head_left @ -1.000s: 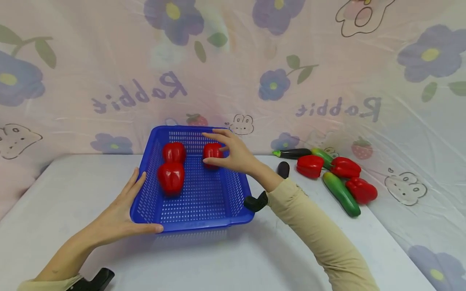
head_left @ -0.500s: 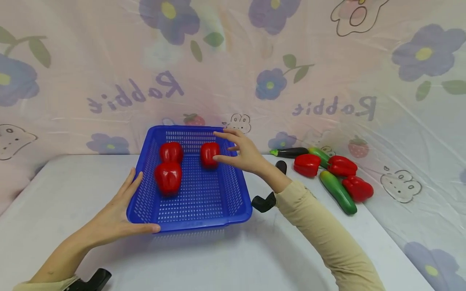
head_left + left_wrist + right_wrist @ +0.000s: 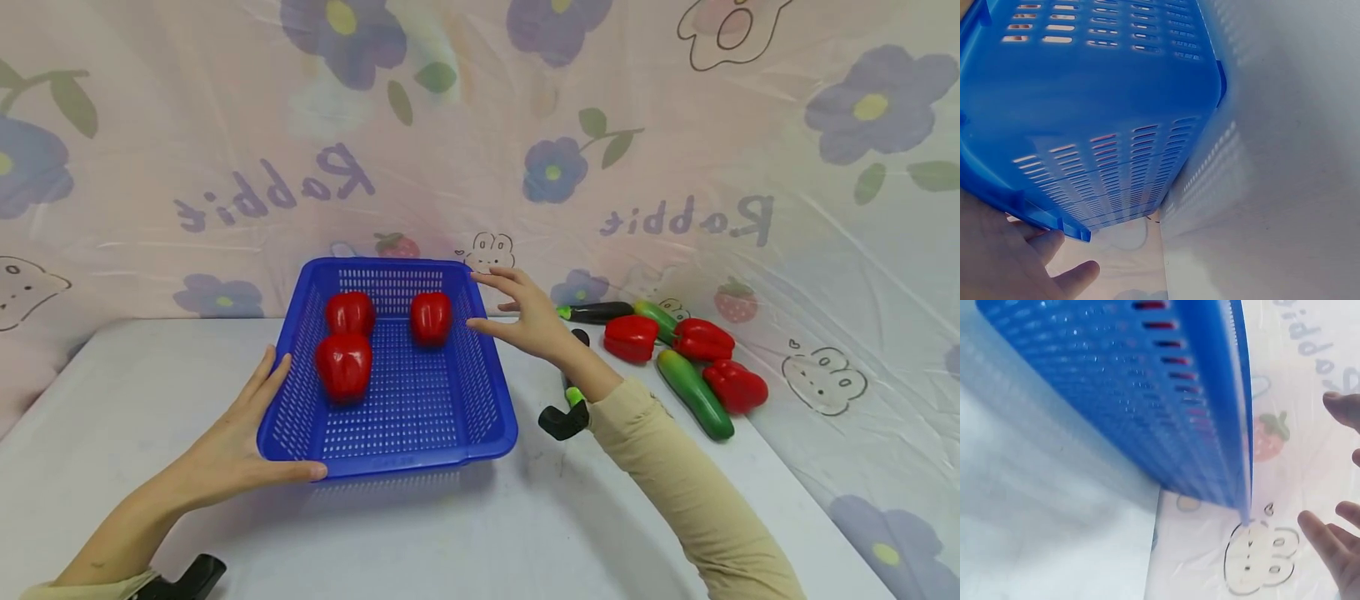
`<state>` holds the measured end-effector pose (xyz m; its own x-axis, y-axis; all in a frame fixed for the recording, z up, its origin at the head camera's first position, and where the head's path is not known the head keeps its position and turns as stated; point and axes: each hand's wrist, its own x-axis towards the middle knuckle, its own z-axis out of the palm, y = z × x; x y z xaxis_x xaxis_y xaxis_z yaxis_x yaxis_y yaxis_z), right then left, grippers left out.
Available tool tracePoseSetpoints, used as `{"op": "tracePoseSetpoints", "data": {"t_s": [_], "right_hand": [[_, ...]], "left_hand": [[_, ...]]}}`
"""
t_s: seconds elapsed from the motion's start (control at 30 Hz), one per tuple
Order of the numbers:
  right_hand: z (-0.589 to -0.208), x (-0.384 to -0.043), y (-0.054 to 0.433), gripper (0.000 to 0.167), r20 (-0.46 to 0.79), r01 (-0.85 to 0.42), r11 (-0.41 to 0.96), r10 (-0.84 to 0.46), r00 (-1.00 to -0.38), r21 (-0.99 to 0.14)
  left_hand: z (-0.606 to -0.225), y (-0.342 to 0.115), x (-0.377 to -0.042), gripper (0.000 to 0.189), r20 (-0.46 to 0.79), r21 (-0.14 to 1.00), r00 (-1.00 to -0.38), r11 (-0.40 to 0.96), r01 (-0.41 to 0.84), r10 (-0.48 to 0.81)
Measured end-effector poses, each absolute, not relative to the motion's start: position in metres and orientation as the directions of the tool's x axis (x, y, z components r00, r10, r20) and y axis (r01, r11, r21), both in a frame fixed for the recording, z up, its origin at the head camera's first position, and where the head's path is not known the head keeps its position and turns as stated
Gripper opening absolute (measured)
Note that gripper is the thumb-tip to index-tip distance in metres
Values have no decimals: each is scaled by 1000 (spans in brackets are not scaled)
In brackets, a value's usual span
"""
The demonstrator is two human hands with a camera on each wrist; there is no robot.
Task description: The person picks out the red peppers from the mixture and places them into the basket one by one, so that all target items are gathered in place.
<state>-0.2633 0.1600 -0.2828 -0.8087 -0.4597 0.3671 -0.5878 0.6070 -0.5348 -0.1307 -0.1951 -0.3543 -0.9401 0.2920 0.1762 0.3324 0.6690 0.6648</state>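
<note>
A blue plastic basket [image 3: 397, 462] with slotted walls stands on the white table. Inside it are three red bell peppers: one at the back left [image 3: 350, 313], one in front of that [image 3: 344, 367], and one at the back right [image 3: 431, 318]. My left hand [image 3: 232, 442] spans the basket's near left corner, its fingers straight along the left side and its thumb on the front rim. In the left wrist view, fingers [image 3: 1075, 278] show beside the rim. My right hand [image 3: 528, 321] hovers by the far right rim, fingers spread, holding nothing.
On the table's right lie three more red bell peppers, one nearest the basket [image 3: 630, 338], with a green cucumber [image 3: 696, 395], another green vegetable [image 3: 655, 319] and a dark eggplant [image 3: 597, 312]. A second eggplant [image 3: 574, 393] is partly behind my right arm. A printed curtain [image 3: 450, 150] hangs behind.
My right hand has moved right, from over the back right bell pepper to beyond the basket's right rim, leaving that pepper inside. My left hand keeps its place on the basket.
</note>
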Motion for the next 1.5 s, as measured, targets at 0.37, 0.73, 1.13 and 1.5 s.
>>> {"op": "tracePoseSetpoints", "data": {"t_s": [0.37, 0.73, 1.13, 1.5], "right_hand": [[-293, -266, 188, 64, 380, -542, 660, -390, -839, -520], [-298, -263, 213, 64, 387, -514, 689, -350, -853, -510], [-303, -262, 237, 64, 389, -461, 735, -286, -876, -497], [-312, -264, 261, 61, 370, -368, 772, -185, -910, -518]], "left_hand": [[-354, -196, -132, 126, 155, 671, -945, 672, 314, 288], [-354, -195, -132, 126, 154, 664, -944, 677, 317, 291], [-355, -196, -133, 125, 133, 661, -949, 688, 299, 285], [-354, -196, -133, 125, 130, 651, -950, 699, 297, 283]]}}
